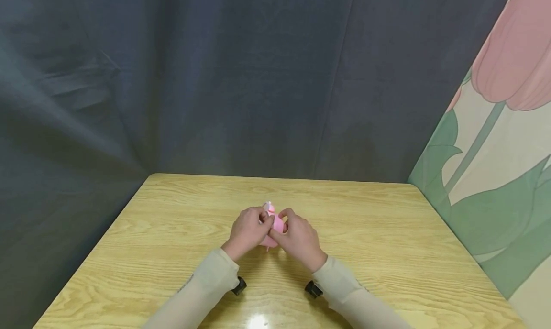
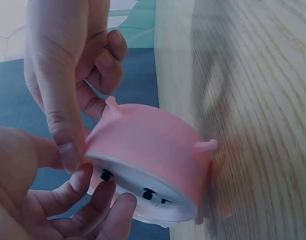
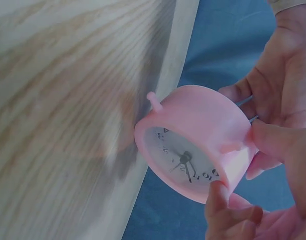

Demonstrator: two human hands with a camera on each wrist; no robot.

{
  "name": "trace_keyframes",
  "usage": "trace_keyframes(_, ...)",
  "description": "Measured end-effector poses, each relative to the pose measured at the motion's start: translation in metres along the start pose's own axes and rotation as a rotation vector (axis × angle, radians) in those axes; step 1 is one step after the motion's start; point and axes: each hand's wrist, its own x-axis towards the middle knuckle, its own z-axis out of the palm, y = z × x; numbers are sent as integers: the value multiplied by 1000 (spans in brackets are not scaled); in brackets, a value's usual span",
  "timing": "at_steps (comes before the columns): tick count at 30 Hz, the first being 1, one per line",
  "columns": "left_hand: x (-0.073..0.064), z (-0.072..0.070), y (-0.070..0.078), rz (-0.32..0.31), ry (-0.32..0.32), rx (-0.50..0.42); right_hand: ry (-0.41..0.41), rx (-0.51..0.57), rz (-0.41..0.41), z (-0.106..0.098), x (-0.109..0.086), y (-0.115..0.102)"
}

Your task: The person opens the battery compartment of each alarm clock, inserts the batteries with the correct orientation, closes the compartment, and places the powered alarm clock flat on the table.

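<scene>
A round pink alarm clock (image 1: 279,224) is held between both hands over the middle of the table, its small feet toward me. My left hand (image 1: 248,229) grips it from the left, with curled fingertips at the white back (image 2: 135,181) beside the black knobs (image 2: 148,193). My right hand (image 1: 301,238) holds the other side, thumb and fingers around the rim. One right fingertip touches the edge of the white dial (image 3: 180,157), which faces right. The clock's lower edge is close to the tabletop; I cannot tell whether it touches.
The light wood table (image 1: 172,233) reaches back to a dark curtain (image 1: 258,80). At the right stands a wall panel with a tulip picture (image 1: 482,176). A small black device (image 1: 238,286) hangs under the left wrist and another black device (image 1: 313,289) under the right.
</scene>
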Motion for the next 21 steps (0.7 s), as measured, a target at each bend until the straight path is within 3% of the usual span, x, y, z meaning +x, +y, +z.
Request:
trace_keyframes(6, 1, -1, 0, -27, -17, -22, -35, 53, -3, 2, 3, 6)
trace_keyframes(13, 0, -1, -5, -49, -20, -92, -230, 320, 44, 9, 12, 22)
trace_keyframes(21, 0, 1, -7, -63, -28, -152, -441, 484, 69, 11, 16, 41)
